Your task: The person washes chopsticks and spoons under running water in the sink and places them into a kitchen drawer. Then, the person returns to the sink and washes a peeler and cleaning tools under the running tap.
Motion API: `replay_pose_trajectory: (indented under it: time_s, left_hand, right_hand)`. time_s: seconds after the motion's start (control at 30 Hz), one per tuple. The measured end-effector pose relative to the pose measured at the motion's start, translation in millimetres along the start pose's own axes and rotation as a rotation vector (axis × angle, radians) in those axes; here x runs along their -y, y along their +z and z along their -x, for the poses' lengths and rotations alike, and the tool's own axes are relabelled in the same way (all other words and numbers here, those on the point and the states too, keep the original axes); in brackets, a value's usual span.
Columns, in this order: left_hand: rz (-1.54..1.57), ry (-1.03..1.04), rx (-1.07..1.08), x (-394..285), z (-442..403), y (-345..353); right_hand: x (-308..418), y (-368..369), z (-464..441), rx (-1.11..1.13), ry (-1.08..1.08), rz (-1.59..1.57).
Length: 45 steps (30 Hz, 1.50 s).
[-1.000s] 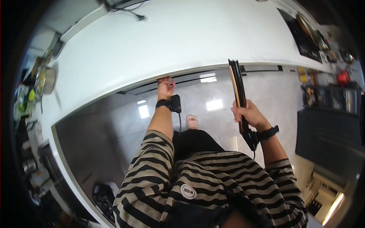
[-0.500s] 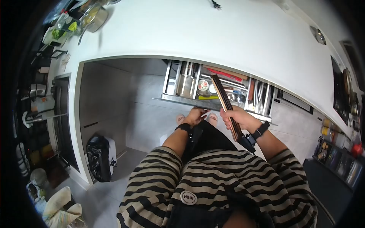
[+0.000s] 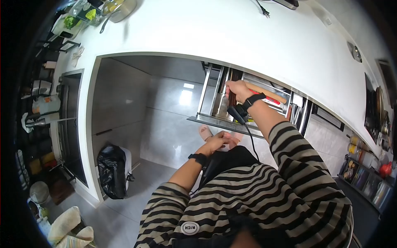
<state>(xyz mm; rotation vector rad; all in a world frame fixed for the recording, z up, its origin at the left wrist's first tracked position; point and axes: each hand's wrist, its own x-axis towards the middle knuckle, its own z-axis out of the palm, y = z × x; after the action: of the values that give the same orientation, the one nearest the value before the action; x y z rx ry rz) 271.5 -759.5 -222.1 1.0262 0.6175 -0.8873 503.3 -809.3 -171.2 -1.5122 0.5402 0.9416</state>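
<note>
Left hand (image 3: 218, 141) is hanging just outside the drawer (image 3: 223, 125), on the person's side of its front; the fingers are bending loosely, nothing is showing between them, and full closure cannot be told. Right hand (image 3: 237, 89) is reaching into the drawer's left part, fingers curling downward; a grip cannot be confirmed from above. Both hands are standing well apart. A dark brown item (image 3: 236, 75) is lying inside the drawer, just behind the right hand and partly covered by it; its visible length is apparently running front to back. The right hand is clearly the nearer. Further right in the drawer, a tan wooden rod (image 3: 266, 91) is lying slantwise beside a red item (image 3: 271, 99). Against half a second earlier, the right hand is no longer holding a long dark bundle above the drawer's middle; whether the brown item is that bundle is remaining unconfirmed.
</note>
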Motion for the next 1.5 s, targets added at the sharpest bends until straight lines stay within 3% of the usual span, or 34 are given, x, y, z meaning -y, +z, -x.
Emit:
replay_pose_trajectory:
  time_s: [0.07,0.17,0.27,0.3,0.33,0.4,0.47,0.5,0.57,0.67,0.7,0.73,0.77,0.87,1.0,1.07,1.1,1.13,1.17,1.2,1.27,1.3,1.4,1.5]
  left_hand:
    - [0.097,0.003,0.042,-1.5,23.8,-13.7]
    - [0.286,0.053,-0.004,-25.6,57.4,-19.7]
    - [0.494,0.105,-0.004,-45.4,70.7,-27.0]
    - [0.571,0.107,0.044,-50.4,69.2,-32.2]
    - [0.647,0.11,0.093,-56.2,67.3,-36.5]
    - [0.709,0.046,0.174,-69.4,66.9,-40.8]
    - [0.704,0.01,0.254,-72.2,61.1,-49.0]
    - [0.643,-0.06,0.258,-65.7,49.3,-56.6]
    - [0.591,-0.039,0.236,-76.4,52.6,-53.0]
    - [0.424,-0.091,0.273,-84.2,28.1,-53.7]
    - [0.372,-0.063,0.327,-93.9,27.4,-53.2]
    - [0.285,-0.05,0.322,-107.1,28.7,-51.1]
    - [0.213,-0.04,0.335,-114.4,16.7,-53.9]
    - [0.072,0.102,0.266,-135.4,23.8,-56.1]
    - [-0.364,0.336,0.169,-159.5,29.8,-71.1]
    - [-0.248,0.41,0.106,-181.1,56.7,-91.6]
    - [-0.213,0.426,0.071,-188.1,71.9,-109.5]
    - [-0.186,0.441,0.031,-194.0,89.2,-128.8]
    - [-0.139,0.483,-0.056,-198.9,110.7,-151.3]
    - [-0.083,0.51,-0.127,-202.0,134.4,-173.8]
    - [0.085,0.548,-0.261,-201.4,191.6,-220.3]
    - [0.177,0.592,-0.353,-200.3,229.4,-237.8]
    - [0.47,0.82,-0.687,-180.6,314.4,-287.7]
    - [0.72,1.008,-0.807,-151.6,393.4,-329.4]
  right_hand:
    - [-13.0,-9.5,-68.7,-0.038,-0.078,0.337]
    - [-2.7,10.4,-54.7,-0.642,-0.395,0.853]
    - [8.3,20.7,-32.9,-0.705,-0.538,0.694]
    - [15.6,20.4,-19.4,-0.643,-0.511,0.723]
    - [23.6,13.9,-3.1,-0.504,-0.334,0.688]
    - [8.5,5.0,6.4,-0.595,-0.469,0.676]
    - [-30.4,-22.4,4.2,-0.442,-0.774,0.608]
    - [-26.7,-27.3,37.0,-0.372,-0.727,0.852]
    - [-48.3,-45.6,64.5,-0.062,-0.569,0.787]
    - [-61.5,-56.0,114.9,0.438,-0.137,0.713]
    - [-66.4,-53.0,121.5,0.427,0.054,0.645]
    - [-75.6,-53.9,114.9,0.407,0.1,0.62]
    - [-75.0,-52.5,106.9,0.38,0.09,0.729]
    - [-70.0,-44.8,79.9,0.24,0.078,0.643]
    - [-60.9,-35.6,67.6,-0.006,-0.029,0.38]
    - [-27.4,-33.0,52.2,-0.115,0.088,0.382]
    - [-11.0,-35.6,47.2,0.032,0.019,0.909]
    - [-3.5,-29.8,38.4,-0.001,0.041,0.902]
    - [8.3,-14.5,40.5,-0.035,0.063,0.893]
    - [8.3,-7.3,29.8,0.049,-0.086,0.837]
    - [38.6,28.8,19.2,0.372,-0.045,0.988]
    - [55.8,68.0,31.3,0.477,-0.054,0.918]
    - [94.8,193.6,38.4,0.81,-0.359,0.896]
    - [132.9,346.7,96.0,1.03,-0.442,0.979]
